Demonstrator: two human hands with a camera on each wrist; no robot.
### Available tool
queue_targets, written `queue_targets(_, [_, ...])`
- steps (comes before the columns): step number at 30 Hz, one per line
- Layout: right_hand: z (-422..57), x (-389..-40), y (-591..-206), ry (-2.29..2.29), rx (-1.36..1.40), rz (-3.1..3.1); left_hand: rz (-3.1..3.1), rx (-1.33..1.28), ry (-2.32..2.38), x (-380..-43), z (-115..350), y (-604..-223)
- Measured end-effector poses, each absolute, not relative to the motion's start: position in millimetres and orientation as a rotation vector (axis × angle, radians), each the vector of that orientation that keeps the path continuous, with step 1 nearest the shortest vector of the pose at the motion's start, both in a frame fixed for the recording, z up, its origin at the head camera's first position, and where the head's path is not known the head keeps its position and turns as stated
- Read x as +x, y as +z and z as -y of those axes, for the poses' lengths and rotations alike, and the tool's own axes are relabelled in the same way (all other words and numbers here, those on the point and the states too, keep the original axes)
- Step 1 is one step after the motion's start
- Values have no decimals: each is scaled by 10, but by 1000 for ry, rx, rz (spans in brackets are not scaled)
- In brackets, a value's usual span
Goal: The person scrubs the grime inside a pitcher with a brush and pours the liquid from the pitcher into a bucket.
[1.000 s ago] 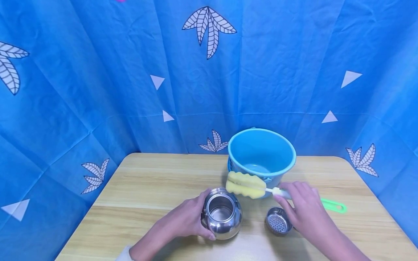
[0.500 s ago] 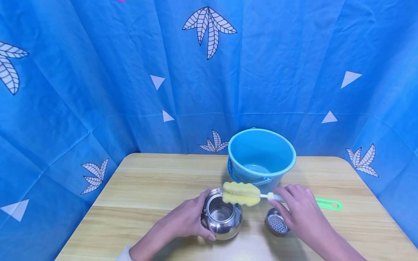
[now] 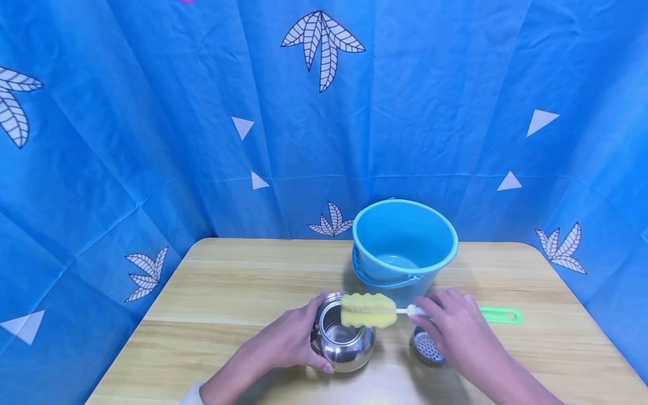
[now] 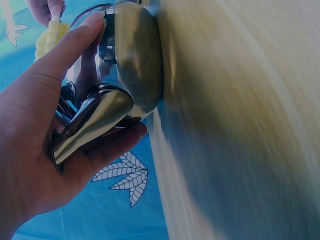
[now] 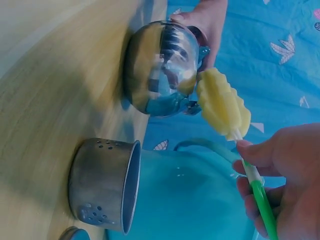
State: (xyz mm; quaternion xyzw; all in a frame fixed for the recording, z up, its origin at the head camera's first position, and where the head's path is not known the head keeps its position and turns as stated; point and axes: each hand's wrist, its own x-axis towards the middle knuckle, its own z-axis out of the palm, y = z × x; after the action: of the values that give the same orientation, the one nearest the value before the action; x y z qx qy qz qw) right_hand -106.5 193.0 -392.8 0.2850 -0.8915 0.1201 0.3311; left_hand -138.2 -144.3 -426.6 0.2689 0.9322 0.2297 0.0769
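Observation:
My left hand [image 3: 291, 337] grips a round, shiny steel teapot [image 3: 349, 359] standing upright with its lid off and its wide mouth facing up. In the left wrist view my thumb and fingers wrap around the teapot [image 4: 137, 60] and its curved metal handle [image 4: 95, 122]. My right hand [image 3: 458, 326] holds a sponge bottle brush [image 3: 368, 311] by its white and green handle. The yellow sponge head lies level, overlapping the teapot's mouth in the head view. From the right wrist view, the sponge head [image 5: 223, 104] shows beside the teapot's rim, outside it.
A perforated steel strainer basket [image 3: 427, 344] sits on the table below my right hand. Behind the brush stands a light blue bucket [image 3: 365, 259] with its handle folded down. A small round metal piece [image 5: 75, 234] lies by the strainer. A blue curtain [image 3: 430, 112] hangs behind the table.
My right hand has moved left and slightly down with the bottle brush, bringing the sponge head from in front of the bucket to over the teapot's mouth. The left hand and teapot stay put.

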Motion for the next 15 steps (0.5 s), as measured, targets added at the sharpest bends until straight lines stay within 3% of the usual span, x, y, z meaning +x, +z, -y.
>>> queue_targets(15, [-1838, -1059, -3910, 145, 765, 2336, -2802, 822, 686, -1373, 1451, -4271])
